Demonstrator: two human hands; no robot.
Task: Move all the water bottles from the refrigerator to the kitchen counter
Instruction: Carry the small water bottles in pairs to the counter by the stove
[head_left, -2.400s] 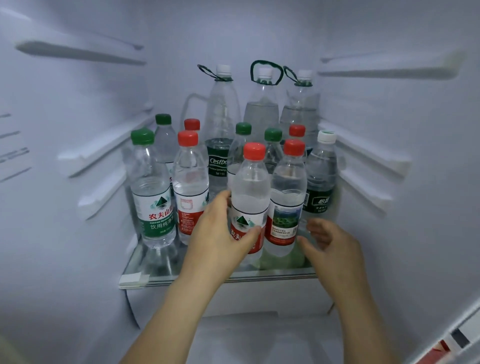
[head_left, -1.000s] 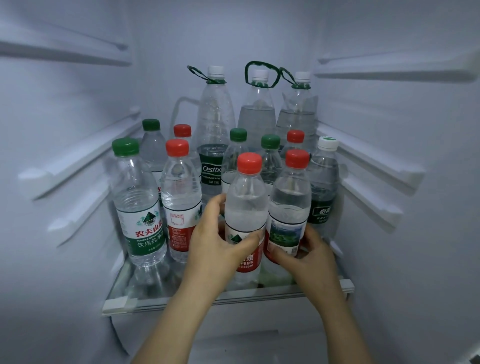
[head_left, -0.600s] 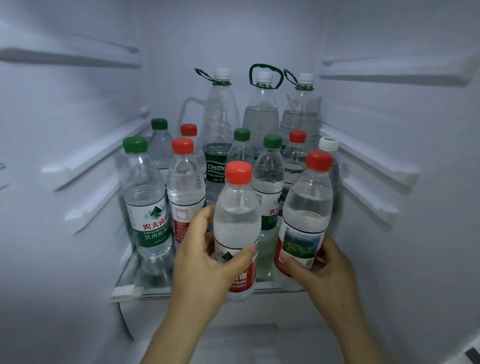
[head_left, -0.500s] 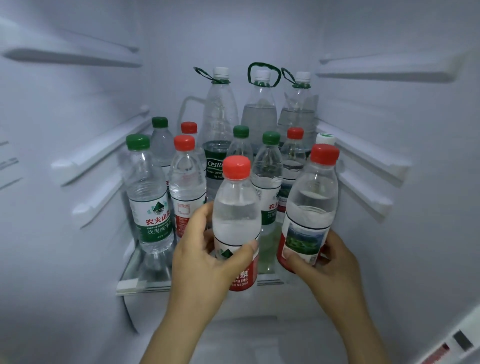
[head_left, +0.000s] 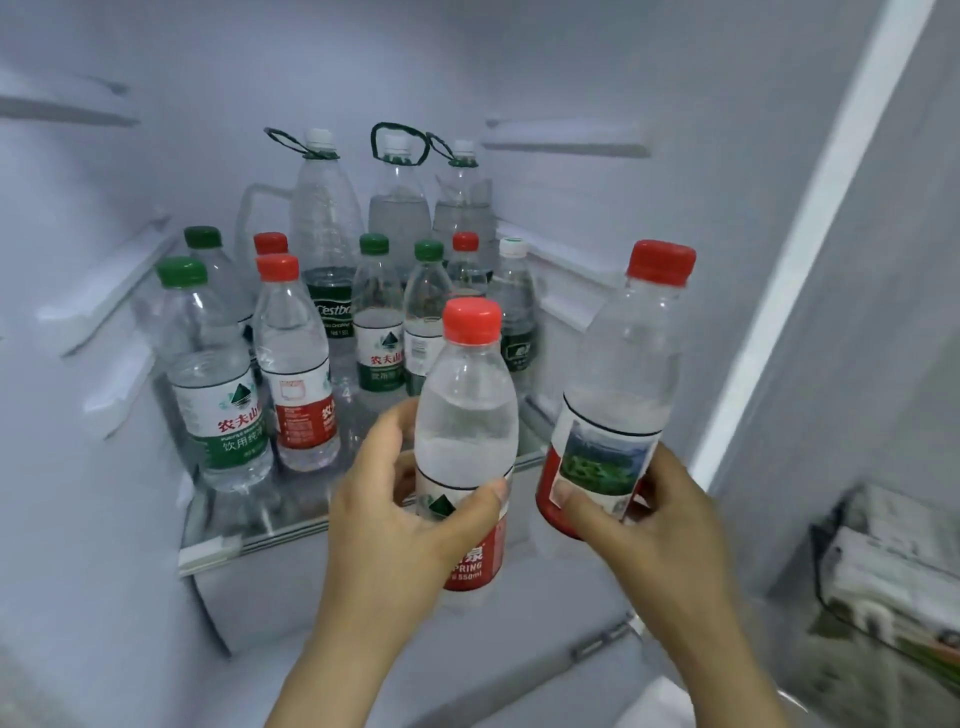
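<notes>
two red-capped bottles are off the glass shelf (head_left: 249, 540), one in each fist. at far left on the shelf stands a ribbed clear green-capped bottle (head_left: 213, 374), a red-capped bottle (head_left: 296, 364) just beside it, with three tall handled jugs (head_left: 327, 218) at the back. the left hand (head_left: 395, 519) wraps the waist of a smooth plastic bottle (head_left: 467, 415) with a red label. the right hand (head_left: 644, 525) clasps the base of a tilted landscape-label bottle (head_left: 623, 374). at far right sits a blurry carton (head_left: 893, 566), perhaps in a door bin.

Left hand (head_left: 400, 499) clenched, right hand (head_left: 649, 519) clenched, forearms extended
</notes>
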